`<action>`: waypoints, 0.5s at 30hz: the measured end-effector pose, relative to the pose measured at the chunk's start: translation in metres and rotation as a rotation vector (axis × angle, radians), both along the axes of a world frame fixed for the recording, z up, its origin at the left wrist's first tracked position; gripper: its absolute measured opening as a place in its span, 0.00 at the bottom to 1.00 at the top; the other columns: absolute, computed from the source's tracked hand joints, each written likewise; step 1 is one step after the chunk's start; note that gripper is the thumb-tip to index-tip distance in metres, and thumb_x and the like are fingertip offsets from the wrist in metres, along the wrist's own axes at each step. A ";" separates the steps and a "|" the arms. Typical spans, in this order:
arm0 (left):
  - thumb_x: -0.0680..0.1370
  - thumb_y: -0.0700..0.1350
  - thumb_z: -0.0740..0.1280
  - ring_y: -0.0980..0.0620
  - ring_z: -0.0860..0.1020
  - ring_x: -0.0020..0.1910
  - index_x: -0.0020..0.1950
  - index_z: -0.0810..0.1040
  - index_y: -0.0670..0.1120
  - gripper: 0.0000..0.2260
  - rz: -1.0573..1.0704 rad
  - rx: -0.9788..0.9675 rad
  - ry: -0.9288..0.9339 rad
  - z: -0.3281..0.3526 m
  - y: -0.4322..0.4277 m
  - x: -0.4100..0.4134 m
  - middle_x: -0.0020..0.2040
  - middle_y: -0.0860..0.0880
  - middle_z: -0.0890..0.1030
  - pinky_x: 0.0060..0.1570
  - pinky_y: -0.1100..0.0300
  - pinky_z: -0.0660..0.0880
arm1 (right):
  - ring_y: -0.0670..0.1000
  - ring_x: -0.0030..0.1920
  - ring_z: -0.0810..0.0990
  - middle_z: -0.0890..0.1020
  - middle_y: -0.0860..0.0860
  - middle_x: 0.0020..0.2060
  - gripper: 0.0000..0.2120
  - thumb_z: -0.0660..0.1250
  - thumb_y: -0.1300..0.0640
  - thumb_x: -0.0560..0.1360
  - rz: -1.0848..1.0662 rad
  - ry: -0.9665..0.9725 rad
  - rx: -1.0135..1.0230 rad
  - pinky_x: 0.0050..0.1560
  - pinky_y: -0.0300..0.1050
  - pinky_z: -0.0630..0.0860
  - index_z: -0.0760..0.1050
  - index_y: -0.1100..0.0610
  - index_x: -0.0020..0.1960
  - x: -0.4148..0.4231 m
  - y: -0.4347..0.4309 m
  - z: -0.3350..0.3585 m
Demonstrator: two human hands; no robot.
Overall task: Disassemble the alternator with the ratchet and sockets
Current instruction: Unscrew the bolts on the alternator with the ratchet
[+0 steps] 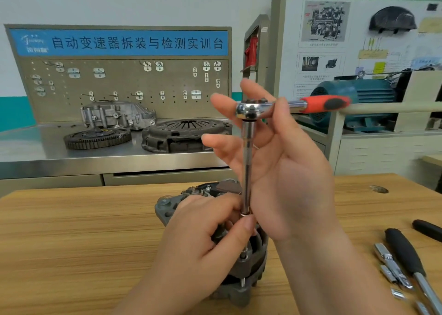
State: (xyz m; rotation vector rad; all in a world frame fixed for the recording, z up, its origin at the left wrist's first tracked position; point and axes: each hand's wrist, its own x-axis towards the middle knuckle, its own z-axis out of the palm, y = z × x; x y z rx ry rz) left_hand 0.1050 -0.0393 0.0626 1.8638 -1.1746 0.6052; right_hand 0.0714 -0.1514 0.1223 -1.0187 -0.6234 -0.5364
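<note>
Left hand (203, 238) pinches extension (246, 166); alternator (239, 290) on wooden table (71, 231), steel bench (35, 147) behind.

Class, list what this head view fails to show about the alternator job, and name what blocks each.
1. The fastener under the extension bar: head view, hidden by the left hand pinching the bar's lower end.
2. Top of the alternator: head view, mostly covered by that hand.
3. The loose tools at right: head view, cut off by the right and bottom edges.
4. Text on the wall poster: head view, blurred and too small.
</note>
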 end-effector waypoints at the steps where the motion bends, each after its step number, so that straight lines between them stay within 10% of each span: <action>1: 0.77 0.54 0.59 0.65 0.72 0.33 0.38 0.69 0.62 0.07 -0.004 0.003 -0.022 0.001 0.000 0.000 0.31 0.65 0.72 0.42 0.61 0.65 | 0.52 0.39 0.84 0.85 0.53 0.49 0.18 0.57 0.47 0.76 0.008 0.011 0.003 0.49 0.45 0.79 0.73 0.54 0.61 0.000 -0.001 0.000; 9: 0.75 0.57 0.59 0.61 0.75 0.39 0.43 0.80 0.53 0.13 0.031 -0.005 0.032 0.000 0.000 0.000 0.37 0.58 0.80 0.41 0.64 0.65 | 0.50 0.54 0.80 0.83 0.47 0.53 0.11 0.65 0.54 0.75 -0.426 -0.211 -0.166 0.57 0.44 0.74 0.78 0.45 0.56 -0.001 0.007 -0.002; 15: 0.78 0.55 0.58 0.61 0.74 0.34 0.42 0.77 0.56 0.11 -0.018 -0.009 0.021 -0.001 0.002 0.001 0.31 0.63 0.73 0.43 0.66 0.64 | 0.49 0.43 0.83 0.85 0.49 0.53 0.15 0.58 0.48 0.77 -0.081 -0.008 -0.002 0.48 0.42 0.77 0.75 0.46 0.62 0.001 0.001 0.000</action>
